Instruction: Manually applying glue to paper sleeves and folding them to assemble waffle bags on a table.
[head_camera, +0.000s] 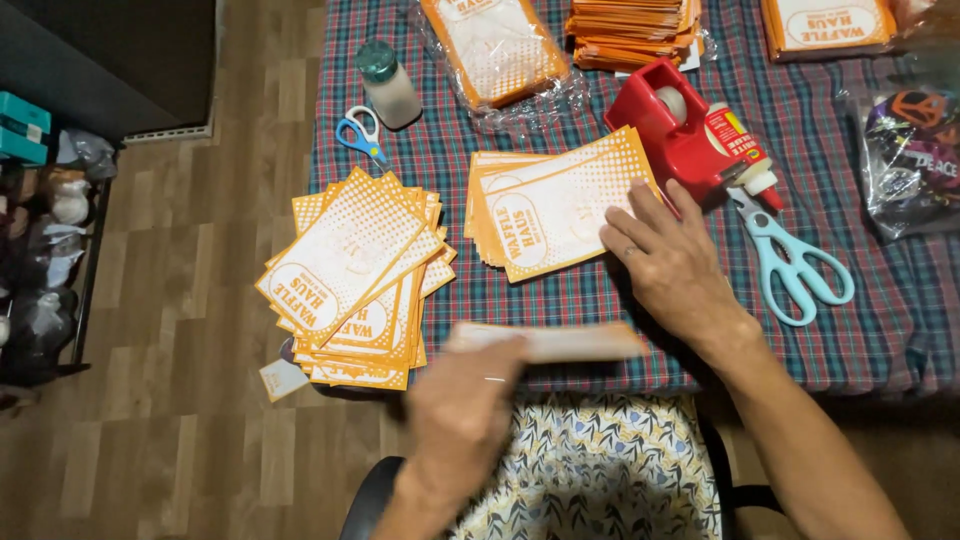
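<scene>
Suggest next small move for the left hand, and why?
Probably carry the orange bag in the left hand onto the fanned pile at the table's left edge: it is lifted and motion-blurred, while the right hand rests on the other stack.

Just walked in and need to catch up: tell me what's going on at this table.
A person is working through orange and white paper bags on a plaid-covered table. The left hand holds one bag, blurred with motion, near the table's front edge. The right hand rests flat on a small stack of bags. A fanned pile of bags lies to the left. A red tape dispenser, glue bottle and light blue scissors sit by the right hand.
</scene>
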